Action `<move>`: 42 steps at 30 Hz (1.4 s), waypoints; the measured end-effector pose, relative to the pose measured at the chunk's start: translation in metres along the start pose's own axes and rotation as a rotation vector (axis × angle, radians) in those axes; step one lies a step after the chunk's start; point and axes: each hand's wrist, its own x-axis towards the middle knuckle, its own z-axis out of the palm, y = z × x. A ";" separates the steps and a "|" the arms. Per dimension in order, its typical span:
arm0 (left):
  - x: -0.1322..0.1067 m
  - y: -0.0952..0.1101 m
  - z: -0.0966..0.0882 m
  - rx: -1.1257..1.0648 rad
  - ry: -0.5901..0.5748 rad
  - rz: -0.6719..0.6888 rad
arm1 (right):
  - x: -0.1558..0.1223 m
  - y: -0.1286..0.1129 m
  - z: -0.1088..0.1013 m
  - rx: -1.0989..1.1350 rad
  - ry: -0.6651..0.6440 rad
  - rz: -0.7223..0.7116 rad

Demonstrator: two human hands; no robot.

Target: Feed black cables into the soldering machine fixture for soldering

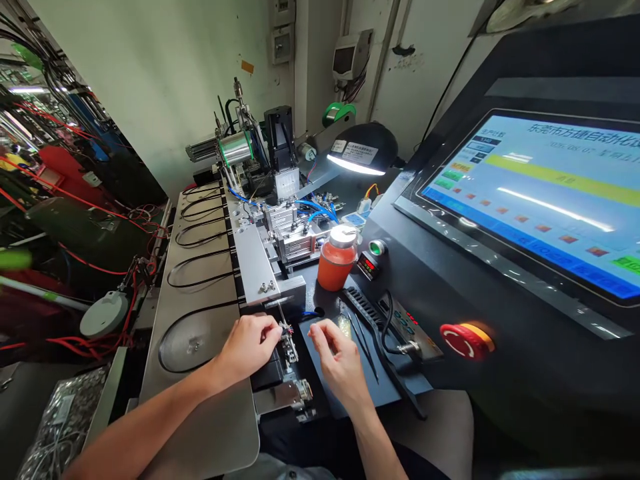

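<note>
My left hand (247,347) pinches a thin wire end (286,328) with small coloured strands, just above a small metal clamp fixture (289,348). My right hand (340,355) hangs over a blue work mat (395,392), its thumb and fingertips drawn together; nothing shows between them. Beside it lie slim tweezers (363,352) and a black comb-like tool (365,312). Loops of black cable (197,333) lie across a steel plate (220,417) under my left forearm.
An orange bottle with a silver cap (337,259) stands behind my hands, before a pneumatic machine with blue tubing (295,227) and a wire spool (235,148). To the right are a red emergency stop button (467,340) and a large touchscreen (530,207).
</note>
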 end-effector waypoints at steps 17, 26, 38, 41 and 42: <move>-0.011 -0.008 0.010 0.381 0.239 0.331 | 0.017 0.018 0.040 0.084 -0.132 -0.173; -0.013 -0.007 0.005 0.821 0.420 0.888 | 0.016 0.024 0.044 0.174 -0.137 -0.119; -0.010 -0.010 0.003 0.814 0.354 0.817 | 0.021 0.028 0.040 0.155 -0.128 -0.101; -0.015 -0.013 -0.004 0.715 0.274 0.585 | 0.022 0.023 0.027 0.046 -0.104 -0.166; -0.016 -0.013 -0.006 0.703 0.238 0.510 | 0.021 0.020 0.022 -0.009 -0.100 -0.211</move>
